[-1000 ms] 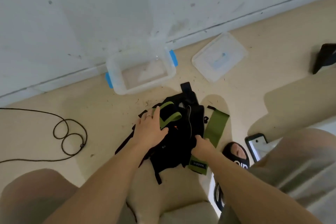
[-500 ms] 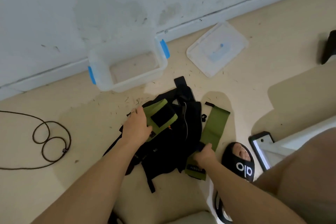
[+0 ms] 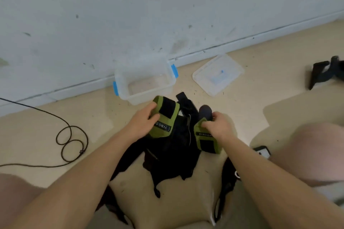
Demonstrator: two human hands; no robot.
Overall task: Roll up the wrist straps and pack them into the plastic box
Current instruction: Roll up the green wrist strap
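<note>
Green wrist straps (image 3: 164, 118) are gripped, one in left hand (image 3: 143, 123) and one in right hand (image 3: 216, 126), neither fully rolled; plastic box (image 3: 145, 96) holds none.

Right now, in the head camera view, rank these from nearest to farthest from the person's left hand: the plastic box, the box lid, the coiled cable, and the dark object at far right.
1. Plastic box, just beyond the left hand.
2. Coiled cable at left and box lid, beyond and right: too close to call.
3. Dark object, far right.
</note>
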